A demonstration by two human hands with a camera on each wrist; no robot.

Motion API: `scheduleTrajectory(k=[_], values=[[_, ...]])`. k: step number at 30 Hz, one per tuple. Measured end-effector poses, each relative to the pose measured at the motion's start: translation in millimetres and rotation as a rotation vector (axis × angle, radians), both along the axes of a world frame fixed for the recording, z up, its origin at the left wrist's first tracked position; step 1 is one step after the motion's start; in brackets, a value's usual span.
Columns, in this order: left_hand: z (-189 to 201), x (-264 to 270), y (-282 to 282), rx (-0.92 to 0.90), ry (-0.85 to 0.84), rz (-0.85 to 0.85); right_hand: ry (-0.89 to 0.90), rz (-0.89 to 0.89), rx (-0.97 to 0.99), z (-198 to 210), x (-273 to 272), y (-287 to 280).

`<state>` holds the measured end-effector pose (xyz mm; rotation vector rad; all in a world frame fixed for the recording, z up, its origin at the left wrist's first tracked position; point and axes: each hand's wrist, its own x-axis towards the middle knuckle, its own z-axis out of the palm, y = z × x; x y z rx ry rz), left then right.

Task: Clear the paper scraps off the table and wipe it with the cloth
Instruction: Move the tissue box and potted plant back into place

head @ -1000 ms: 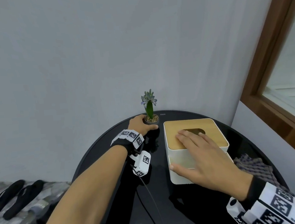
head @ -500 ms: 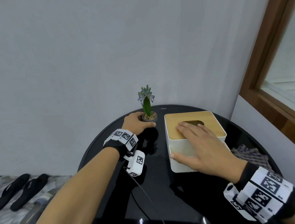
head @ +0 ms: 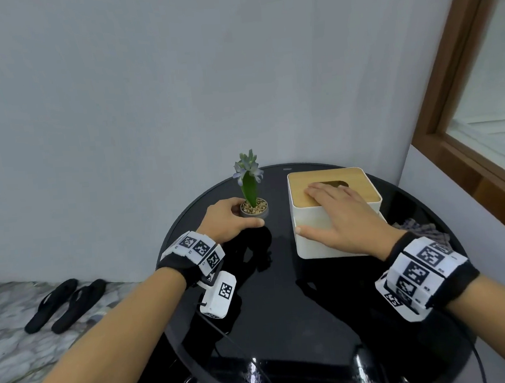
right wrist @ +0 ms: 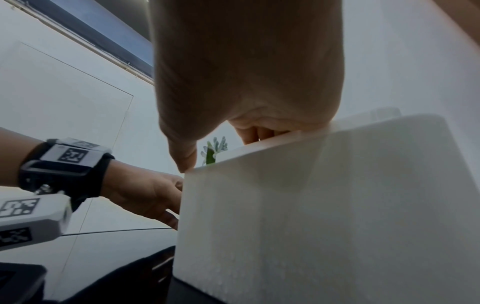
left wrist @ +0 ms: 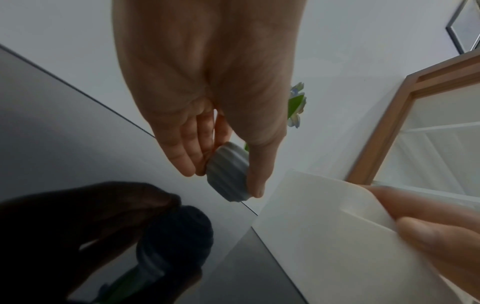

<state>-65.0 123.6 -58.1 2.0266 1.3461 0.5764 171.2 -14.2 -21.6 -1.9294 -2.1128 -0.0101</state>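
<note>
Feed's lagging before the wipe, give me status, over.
Left hand grips plant pot. Right hand rests on tissue box. Cloth untouched on table, right of box. No paper scraps in view.

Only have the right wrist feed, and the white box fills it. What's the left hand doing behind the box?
Observer: The left hand holds a small grey plant pot, thumb in front and fingers behind.
Operator: Where's the cloth?
Observer: A checked cloth lies on the black table, just right of the box.
Operator: Right hand's fingers?
Observer: The right hand has its fingers flat on the box's wooden lid, beside the opening.
</note>
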Motion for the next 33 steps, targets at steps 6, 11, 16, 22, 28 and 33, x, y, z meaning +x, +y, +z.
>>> scheduleTrajectory(k=[6, 11, 16, 22, 28, 33], values=[[1.8, -0.1, -18.6, -0.007, 0.026, -0.006, 0.003, -0.012, 0.008, -3.0, -0.5, -0.4], [0.5, 3.3, -25.1, -0.028, 0.047, -0.01, 0.005, -0.011, 0.018, -3.8, 0.6, -0.6], [-0.2, 7.2, -28.3, -0.04, 0.049, -0.015, 0.003, -0.014, 0.039, -5.2, 0.7, -1.0], [-2.8, 8.4, -27.7, -0.064, 0.049, -0.023, 0.004, -0.005, 0.061, -6.6, 1.1, 0.1], [-2.4, 9.7, -29.4, -0.069, 0.05, -0.036, 0.004, -0.009, 0.061, -6.0, 0.3, 0.0], [-1.3, 10.6, -30.6, -0.071, 0.071, -0.036, 0.01, -0.006, 0.064, -7.4, 0.6, -0.8]])
